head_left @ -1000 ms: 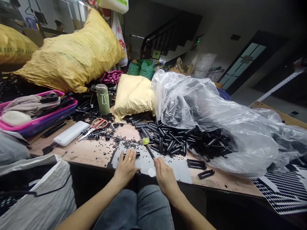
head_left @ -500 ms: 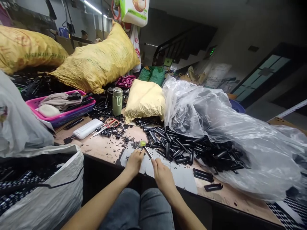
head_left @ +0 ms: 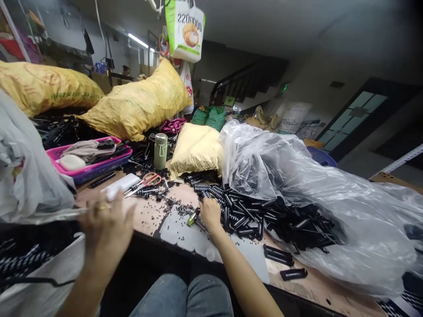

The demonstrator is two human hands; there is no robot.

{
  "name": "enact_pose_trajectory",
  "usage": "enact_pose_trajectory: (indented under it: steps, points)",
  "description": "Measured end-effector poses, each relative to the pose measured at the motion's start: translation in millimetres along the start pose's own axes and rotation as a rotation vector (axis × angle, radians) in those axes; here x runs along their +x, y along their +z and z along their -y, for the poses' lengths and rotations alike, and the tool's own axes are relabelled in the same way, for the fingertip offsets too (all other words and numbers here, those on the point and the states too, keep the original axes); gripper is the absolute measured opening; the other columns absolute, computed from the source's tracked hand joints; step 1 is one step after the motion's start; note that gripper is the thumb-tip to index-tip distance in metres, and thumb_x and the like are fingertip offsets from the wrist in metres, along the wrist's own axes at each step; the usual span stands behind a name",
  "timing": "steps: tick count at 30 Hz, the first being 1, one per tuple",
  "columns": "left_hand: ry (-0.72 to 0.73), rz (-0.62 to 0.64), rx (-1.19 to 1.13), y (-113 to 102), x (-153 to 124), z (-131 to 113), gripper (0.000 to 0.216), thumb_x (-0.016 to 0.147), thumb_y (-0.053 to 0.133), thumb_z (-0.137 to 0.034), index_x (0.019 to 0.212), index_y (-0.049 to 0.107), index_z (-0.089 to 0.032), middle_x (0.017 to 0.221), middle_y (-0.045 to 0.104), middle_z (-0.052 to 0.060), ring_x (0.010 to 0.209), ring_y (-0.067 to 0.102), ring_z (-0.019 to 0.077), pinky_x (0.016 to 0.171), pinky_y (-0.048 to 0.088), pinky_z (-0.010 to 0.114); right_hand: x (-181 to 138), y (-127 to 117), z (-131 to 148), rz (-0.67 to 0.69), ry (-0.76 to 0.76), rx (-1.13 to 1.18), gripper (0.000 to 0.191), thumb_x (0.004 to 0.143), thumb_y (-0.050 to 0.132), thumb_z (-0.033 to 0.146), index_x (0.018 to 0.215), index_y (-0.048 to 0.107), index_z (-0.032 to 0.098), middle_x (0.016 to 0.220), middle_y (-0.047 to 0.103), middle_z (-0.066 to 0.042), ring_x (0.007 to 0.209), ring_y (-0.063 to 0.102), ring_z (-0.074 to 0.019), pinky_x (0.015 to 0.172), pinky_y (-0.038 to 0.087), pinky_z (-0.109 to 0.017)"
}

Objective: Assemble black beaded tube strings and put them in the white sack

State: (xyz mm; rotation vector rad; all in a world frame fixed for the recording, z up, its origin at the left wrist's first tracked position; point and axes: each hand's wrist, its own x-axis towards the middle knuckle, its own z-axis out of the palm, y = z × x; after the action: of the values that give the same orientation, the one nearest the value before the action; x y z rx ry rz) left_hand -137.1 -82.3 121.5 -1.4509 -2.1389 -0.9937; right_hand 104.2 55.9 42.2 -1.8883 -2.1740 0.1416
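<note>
My left hand [head_left: 107,231], smeared by motion, is raised over the edge of the white sack [head_left: 71,259] at the left; its fingers look apart with nothing visible in them. My right hand [head_left: 211,215] reaches to the near edge of a pile of black plastic pieces [head_left: 246,215], its fingers curled down and their tips hidden. Just left of it is a small hammer with a yellow-green head [head_left: 192,219], low over the grey mat [head_left: 175,231]. Whether the right hand grips its handle I cannot tell. Tiny black bits are scattered about the mat.
Scissors [head_left: 150,179], a white case [head_left: 122,184], a pink basket [head_left: 89,169] and a green flask [head_left: 161,152] stand behind to the left. A clear plastic bag [head_left: 297,185] covers the right side. Two black pieces [head_left: 279,255] lie near the front edge.
My left hand has moved from the mat leftward to the sack. My right hand has shifted slightly up toward the pile, and the hammer head has dropped lower. The view has tilted up.
</note>
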Motion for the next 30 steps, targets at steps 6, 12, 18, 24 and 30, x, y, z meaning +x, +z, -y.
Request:
enact_pose_trajectory:
  steps: [6, 12, 18, 24, 30]
  points:
    - [-0.047, 0.511, -0.515, 96.2, -11.9, -43.9, 0.047, 0.075, 0.041, -0.046, 0.103, 0.059, -0.013, 0.110, 0.056, 0.015, 0.105, 0.049, 0.0277, 0.087, 0.041, 0.041, 23.9, -2.1, 4.2, 0.092, -0.005, 0.303, 0.015, 0.076, 0.055, 0.022, 0.079, 0.063, 0.010, 0.079, 0.066, -0.012, 0.076, 0.061, -0.0218, 0.068, 0.042, -0.031]
    - [-0.399, 0.795, -1.040, 128.9, -22.2, -76.4, 0.038, 0.062, 0.056, -0.052, 0.062, 0.058, -0.014, 0.055, 0.054, 0.000, 0.054, 0.050, 0.0136, 0.052, 0.040, 0.024, -37.7, 2.0, 12.2, 0.254, -0.152, 0.625, 0.051, 0.069, 0.060, 0.048, 0.106, 0.054, 0.012, 0.083, 0.065, -0.006, 0.075, 0.062, -0.0172, 0.067, 0.048, -0.029]
    - [-0.287, 1.080, -1.100, 137.5, -31.1, -91.3, 0.031, 0.065, 0.057, -0.044, 0.065, 0.061, -0.013, 0.053, 0.053, -0.001, 0.048, 0.044, 0.0100, 0.047, 0.034, 0.021, -53.8, -27.1, -4.4, 0.219, -0.401, 0.417, 0.102, 0.043, 0.076, 0.045, 0.131, 0.029, 0.023, 0.136, 0.029, -0.011, 0.125, 0.027, -0.0284, 0.102, 0.024, -0.043]
    - [-0.118, 1.005, -0.708, 187.1, -6.0, -125.0, 0.036, 0.080, 0.040, -0.035, 0.103, 0.056, -0.013, 0.094, 0.063, 0.011, 0.084, 0.059, 0.0190, 0.070, 0.043, 0.027, -87.0, -28.1, -34.0, 0.291, -0.157, 0.547, 0.101, 0.048, 0.071, 0.056, 0.131, 0.027, 0.020, 0.133, 0.034, -0.012, 0.124, 0.030, -0.0273, 0.103, 0.026, -0.042]
    - [-0.174, 0.952, -0.515, 257.1, 8.1, -186.0, 0.038, 0.068, 0.059, -0.030, 0.096, 0.054, -0.006, 0.100, 0.059, 0.024, 0.100, 0.054, 0.0311, 0.081, 0.039, 0.035, -92.5, 4.4, -39.9, 0.335, -0.099, 0.528, 0.107, 0.041, 0.072, 0.058, 0.130, 0.030, 0.014, 0.133, 0.033, -0.014, 0.124, 0.028, -0.0290, 0.104, 0.024, -0.042]
